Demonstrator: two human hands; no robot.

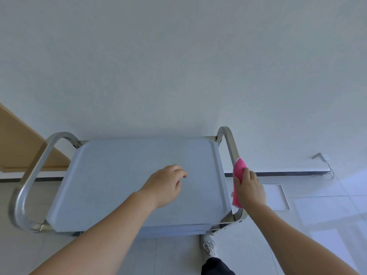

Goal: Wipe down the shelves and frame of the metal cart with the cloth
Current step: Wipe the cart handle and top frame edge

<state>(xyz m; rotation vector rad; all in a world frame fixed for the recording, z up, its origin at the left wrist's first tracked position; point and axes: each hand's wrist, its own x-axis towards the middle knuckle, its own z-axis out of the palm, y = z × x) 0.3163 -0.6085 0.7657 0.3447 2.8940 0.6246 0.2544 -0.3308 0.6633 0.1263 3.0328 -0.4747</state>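
Head view: looking down on the metal cart [139, 183], which is standing against a white wall [178, 66].
Right hand [250, 188]: it is gripping the pink cloth [238, 175], fingers curled tight around it, pressing the cloth against the right handle bar [228, 143] of the frame.
Cloth: it is lying wrapped along the bar, one end sticking up above the knuckles, the other hanging below the palm.
Left hand [165, 184]: it is resting over the top shelf [111, 181], fingers loosely bent and slightly parted, holding nothing; I cannot tell whether the tips are touching the metal.
Top shelf: a shallow tray with a raised rim, carrying only the hand above it.
Left handle bar [33, 175]: standing untouched, well apart from both hands.
Floor [317, 215]: pale tiles, with a white shoe [209, 246] just beside the cart's near right corner.
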